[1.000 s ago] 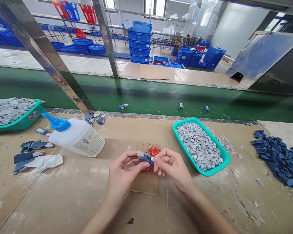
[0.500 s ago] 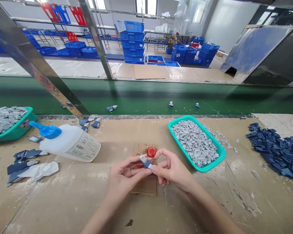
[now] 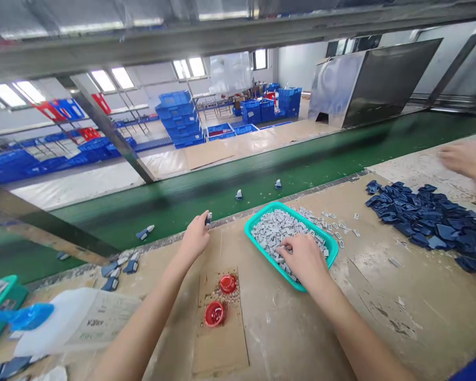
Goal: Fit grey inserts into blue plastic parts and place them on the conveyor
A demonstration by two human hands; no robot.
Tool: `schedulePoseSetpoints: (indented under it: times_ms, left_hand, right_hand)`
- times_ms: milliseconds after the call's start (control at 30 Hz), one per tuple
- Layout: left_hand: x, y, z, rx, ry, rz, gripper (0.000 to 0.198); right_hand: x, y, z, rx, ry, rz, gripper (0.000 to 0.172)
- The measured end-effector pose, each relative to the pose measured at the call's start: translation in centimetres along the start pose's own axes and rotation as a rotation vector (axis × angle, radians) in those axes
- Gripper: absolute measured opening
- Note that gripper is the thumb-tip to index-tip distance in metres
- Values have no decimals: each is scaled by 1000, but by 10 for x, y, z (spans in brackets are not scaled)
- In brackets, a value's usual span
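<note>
My left hand (image 3: 196, 238) is stretched out to the near edge of the green belt. Its fingers are closed on a small navy and light-grey plastic part (image 3: 208, 218), partly hidden by the hand. Over the teal basket (image 3: 330, 257) is my right hand (image 3: 303, 256), fingertips pinched together among small grey plastic pieces (image 3: 272, 227). Whether a piece is between those fingertips is hidden. Two red caps (image 3: 214, 314), one holding liquid, sit on a piece of cardboard (image 3: 221, 352) between my forearms.
Several navy parts lie in a heap (image 3: 420, 217) on the right, beside another person's blurred hand (image 3: 466, 159). A white glue bottle (image 3: 83, 320) lies at left, near a second teal basket (image 3: 18, 296). Assembled parts rest on the green belt (image 3: 198, 196); metal posts (image 3: 111, 135) stand at left.
My hands have parted: the left moved forward to the belt with the part, the right moved into the basket of grey pieces. The view turned right and tilted; another person's hand came into view.
</note>
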State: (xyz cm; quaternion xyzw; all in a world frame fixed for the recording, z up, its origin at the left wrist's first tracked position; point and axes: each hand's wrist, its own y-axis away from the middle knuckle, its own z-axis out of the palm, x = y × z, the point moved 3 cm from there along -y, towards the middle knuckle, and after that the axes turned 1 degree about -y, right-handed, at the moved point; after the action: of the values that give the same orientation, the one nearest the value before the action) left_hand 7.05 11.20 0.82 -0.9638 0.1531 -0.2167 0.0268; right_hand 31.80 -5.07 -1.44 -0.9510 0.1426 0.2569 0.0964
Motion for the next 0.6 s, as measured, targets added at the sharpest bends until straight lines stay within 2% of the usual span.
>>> schedulePoseSetpoints:
  times_ms: [67,133,267,367,500,600]
  left_hand:
    - [-3,-29,6,7,-65,-13,49]
    - [-4,-48,10,32,-120,-29,48]
    - [1,-65,20,129,-177,-93,38]
    - [13,-76,32,180,-165,-138,37]
    - [32,-98,46,134,-41,-159,36]
    - [40,-107,48,71,123,-180,35]
  right_hand:
    - [-6,1,2,14,-27,-1,15]
    - [-9,2,3,50,-92,-28,16]
    - [-10,2,2,126,-278,-112,22]
    - [-12,2,2,127,-449,-116,19]
    - [-19,3,-2,90,-676,-54,15]
    - [-24,5,-6,15,-864,7,18]
